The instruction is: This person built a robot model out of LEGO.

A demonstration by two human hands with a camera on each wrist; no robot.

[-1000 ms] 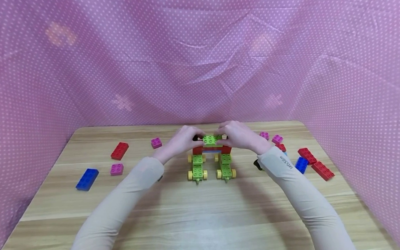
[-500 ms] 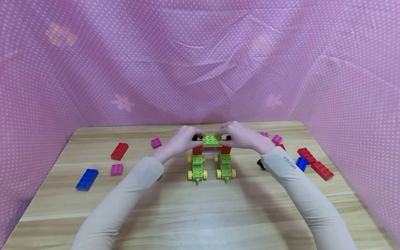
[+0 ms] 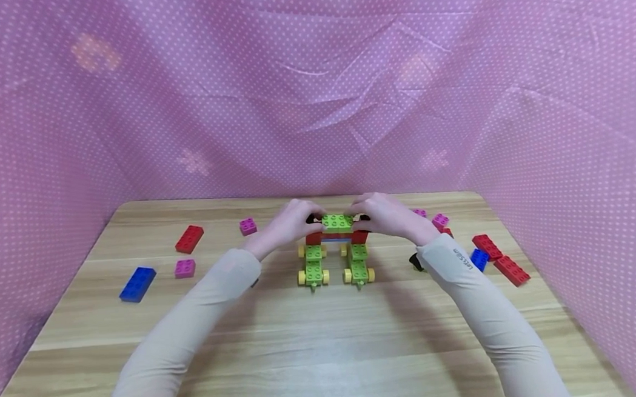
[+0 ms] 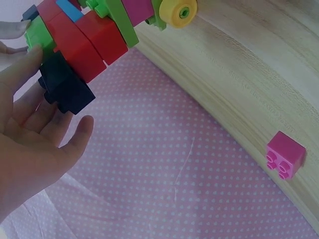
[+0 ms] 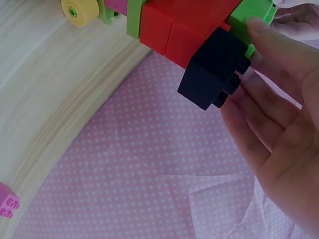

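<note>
A brick build (image 3: 335, 249) stands mid-table: two green wheeled bases (image 3: 313, 265) carry red bricks and a green brick (image 3: 338, 223) on top. My left hand (image 3: 292, 222) pinches the build's left end and my right hand (image 3: 384, 214) pinches its right end. In the left wrist view my left hand (image 4: 35, 139) has its thumb on the green brick and its fingers under a black brick (image 4: 65, 84). The right wrist view shows my right hand (image 5: 279, 124) with one finger on the green brick and the others behind a black brick (image 5: 214, 67).
Loose on the wooden table (image 3: 327, 343) lie a red brick (image 3: 189, 238), a blue brick (image 3: 137, 284) and magenta bricks (image 3: 185, 268) at left. Red bricks (image 3: 511, 270), a blue brick (image 3: 479, 259), magenta bricks (image 3: 440, 220) and a black piece (image 3: 416, 262) lie at right. Pink dotted cloth (image 3: 312, 101) walls three sides.
Both hands stay on the top of the build. The fingers have closed in slightly on the green brick; the right forearm has shifted a little.
</note>
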